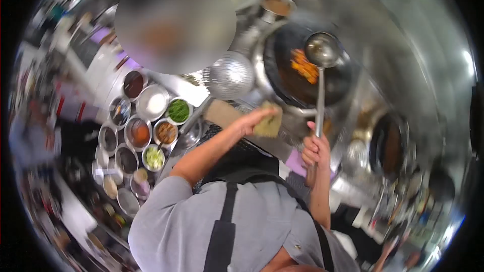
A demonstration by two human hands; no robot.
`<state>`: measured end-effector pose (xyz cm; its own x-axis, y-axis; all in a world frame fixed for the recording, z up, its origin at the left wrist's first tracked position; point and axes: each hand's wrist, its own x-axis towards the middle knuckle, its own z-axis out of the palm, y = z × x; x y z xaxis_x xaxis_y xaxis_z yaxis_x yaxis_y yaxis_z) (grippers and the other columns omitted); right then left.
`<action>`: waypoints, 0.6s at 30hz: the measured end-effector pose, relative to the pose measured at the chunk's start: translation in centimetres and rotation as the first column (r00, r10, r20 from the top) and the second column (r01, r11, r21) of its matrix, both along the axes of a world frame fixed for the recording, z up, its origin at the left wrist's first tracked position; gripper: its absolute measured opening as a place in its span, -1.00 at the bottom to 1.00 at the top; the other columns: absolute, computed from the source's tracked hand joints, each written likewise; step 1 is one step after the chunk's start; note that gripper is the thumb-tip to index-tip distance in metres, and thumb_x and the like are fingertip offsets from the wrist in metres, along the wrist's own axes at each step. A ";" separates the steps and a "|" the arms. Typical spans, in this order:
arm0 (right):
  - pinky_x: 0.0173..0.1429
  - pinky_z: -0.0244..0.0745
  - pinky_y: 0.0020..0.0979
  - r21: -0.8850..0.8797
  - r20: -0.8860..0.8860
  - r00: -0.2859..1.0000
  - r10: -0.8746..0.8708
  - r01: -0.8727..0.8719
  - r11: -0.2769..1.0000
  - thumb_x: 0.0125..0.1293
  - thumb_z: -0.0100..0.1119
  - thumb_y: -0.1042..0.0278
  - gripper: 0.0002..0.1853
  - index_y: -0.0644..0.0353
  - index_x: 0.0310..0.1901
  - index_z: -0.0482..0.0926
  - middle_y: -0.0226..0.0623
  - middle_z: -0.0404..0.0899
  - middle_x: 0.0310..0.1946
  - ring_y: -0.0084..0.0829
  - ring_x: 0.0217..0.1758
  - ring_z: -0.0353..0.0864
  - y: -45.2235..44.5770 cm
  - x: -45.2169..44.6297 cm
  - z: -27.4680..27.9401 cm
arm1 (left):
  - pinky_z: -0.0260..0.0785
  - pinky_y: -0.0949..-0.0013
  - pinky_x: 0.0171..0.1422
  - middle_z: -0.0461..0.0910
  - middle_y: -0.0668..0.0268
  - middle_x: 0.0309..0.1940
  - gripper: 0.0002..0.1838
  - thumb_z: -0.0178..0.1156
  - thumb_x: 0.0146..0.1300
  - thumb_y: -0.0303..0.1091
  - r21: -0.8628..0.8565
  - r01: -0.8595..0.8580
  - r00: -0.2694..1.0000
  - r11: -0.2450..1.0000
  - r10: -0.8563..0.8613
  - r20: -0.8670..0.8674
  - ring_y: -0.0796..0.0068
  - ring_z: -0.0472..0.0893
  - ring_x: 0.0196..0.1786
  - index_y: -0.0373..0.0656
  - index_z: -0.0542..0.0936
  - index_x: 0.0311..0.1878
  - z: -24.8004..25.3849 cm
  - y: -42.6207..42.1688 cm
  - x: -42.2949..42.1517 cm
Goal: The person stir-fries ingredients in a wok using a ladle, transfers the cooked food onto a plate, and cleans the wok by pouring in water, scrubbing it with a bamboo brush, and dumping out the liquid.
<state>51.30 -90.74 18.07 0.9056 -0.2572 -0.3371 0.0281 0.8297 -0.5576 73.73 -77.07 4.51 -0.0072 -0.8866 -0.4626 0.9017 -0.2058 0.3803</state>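
My right hand [316, 152] is wrapped round the long handle of a metal ladle [322, 50], whose bowl hangs over a dark wok [287, 83]. Orange food pieces [304, 66] lie in the wok, left of the ladle bowl. My left hand [257, 119] is at the wok's near left edge, against a folded yellowish cloth [268, 123]. Its fingers are pressed against the cloth, which hides part of the wok's rim.
Several bowls of ingredients stand at the left, among them green herbs [178, 111] and pale green pieces [153, 157]. A perforated strainer [229, 75] sits left of the wok. Another dark wok [389, 145] is at the right. A blurred oval covers the upper left.
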 end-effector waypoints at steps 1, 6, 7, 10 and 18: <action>-0.76 0.05 -0.53 -0.072 -0.082 0.996 0.025 -0.031 0.997 0.56 -0.16 0.41 -0.54 -0.01 0.44 0.23 -0.52 0.21 -0.60 -0.74 -0.82 0.07 0.0 1.6 1.5 | 0.66 0.18 -0.01 0.66 0.17 -0.01 -0.48 0.34 0.33 -0.07 -0.006 -0.033 0.998 0.999 0.033 0.047 0.30 0.71 -0.06 -0.17 0.50 0.22 0.8 3.0 -0.4; -0.76 0.12 -0.51 -0.465 -0.192 0.920 0.342 -0.392 0.794 0.45 0.00 0.47 -0.52 0.22 0.37 0.28 -0.50 0.23 -0.64 -0.71 -0.80 0.14 1.6 15.3 7.1 | 0.59 0.23 0.07 0.61 0.26 0.06 -0.34 0.34 0.32 -0.07 -0.005 -0.157 0.955 0.988 0.153 0.253 0.39 0.65 0.03 -0.19 0.39 0.37 2.7 13.7 -2.1; -0.75 0.12 -0.51 -0.524 -0.192 0.894 0.405 -0.442 0.728 0.43 0.02 0.48 -0.59 0.25 0.28 0.34 -0.49 0.26 -0.63 -0.70 -0.79 0.17 1.9 18.9 7.3 | 0.58 0.23 0.09 0.60 0.26 0.08 -0.31 0.35 0.32 -0.07 -0.008 -0.202 0.943 0.979 0.196 0.269 0.40 0.64 0.05 -0.19 0.37 0.39 3.0 14.9 -2.3; -0.71 0.21 -0.48 -0.739 -0.232 0.784 0.576 -0.527 0.419 0.39 0.10 0.48 -0.83 0.31 -0.04 0.47 -0.46 0.36 -0.63 -0.65 -0.75 0.29 4.3 29.7 5.9 | 0.54 0.25 0.15 0.56 0.27 0.13 -0.25 0.36 0.30 -0.07 -0.041 -0.320 0.899 0.947 0.317 0.301 0.43 0.60 0.11 -0.18 0.31 0.44 3.9 17.9 -3.0; -0.67 0.31 -0.43 -0.824 -0.513 0.723 0.463 -0.565 -0.030 0.26 0.20 0.46 -0.88 0.28 -0.27 0.47 -0.39 0.43 -0.61 -0.60 -0.71 0.37 12.6 42.4 1.4 | 0.51 0.29 0.19 0.57 0.29 0.11 -0.28 0.37 0.28 -0.10 -0.064 -0.559 0.769 0.827 0.546 0.333 0.45 0.60 0.10 -0.18 0.35 0.41 3.8 22.8 -5.3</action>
<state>93.68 -78.18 19.42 0.9340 0.1287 -0.3334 -0.2273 -0.5058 -0.8322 68.39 -54.30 8.31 0.6338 -0.6732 -0.3809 0.6903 0.2700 0.6713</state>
